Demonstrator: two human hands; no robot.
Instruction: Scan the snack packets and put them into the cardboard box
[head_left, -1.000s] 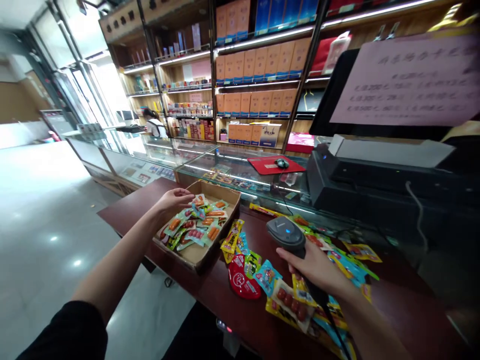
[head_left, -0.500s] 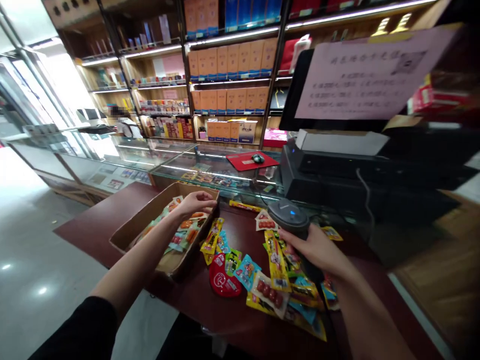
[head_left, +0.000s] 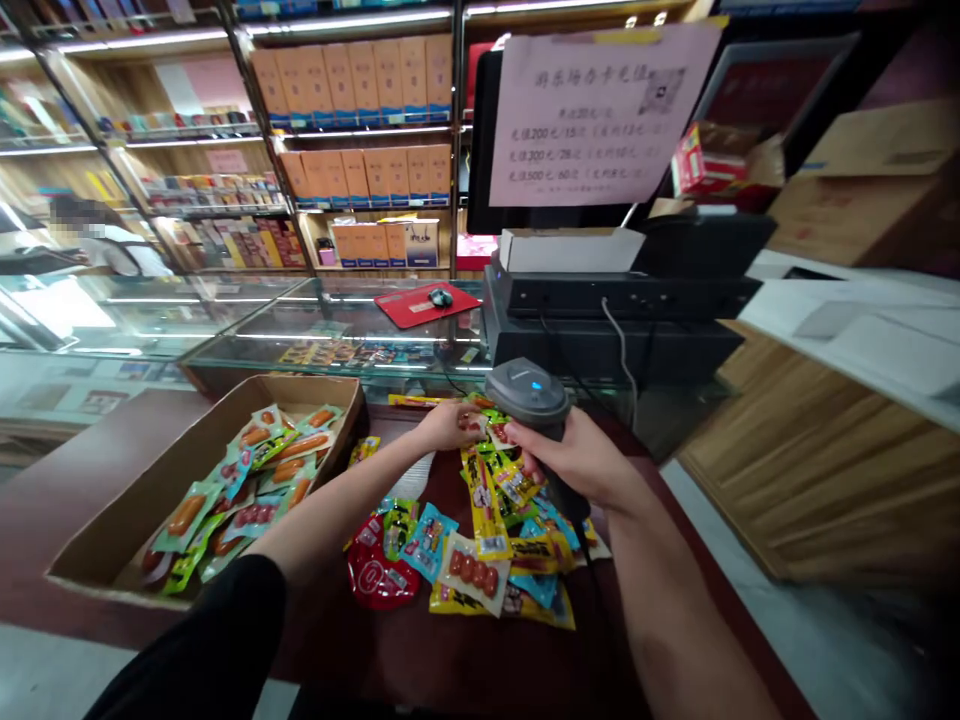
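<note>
The barcode scanner (head_left: 526, 390) is in the right hand (head_left: 589, 450). The fingers are wrapped around its handle, and a blue light shows on its top. The left hand (head_left: 442, 428) is just beside it, with bent fingers at a small sausage pack (head_left: 472, 424). I cannot tell if they pinch it or only touch it. The left hand seems to be picking at the packs while the right hand has the scanner ready. Lifting that pack would need a small, soft pinch, because other packs lie close to it.

Under and in front of the right hand is a messy pile with a long yellow pack (head_left: 486, 505) and a clear pack of red sausages (head_left: 474, 572). Nearer the body from the left hand are a blue pack (head_left: 429, 540) and a shiny red pack (head_left: 382, 580).

To the left of the left hand is an open cardboard box (head_left: 97, 510). It has lots of sausage packs (head_left: 255, 515) in it, lying every which way. Past both hands, a mouse (head_left: 440, 298) sits on a red mat (head_left: 405, 308).
</note>
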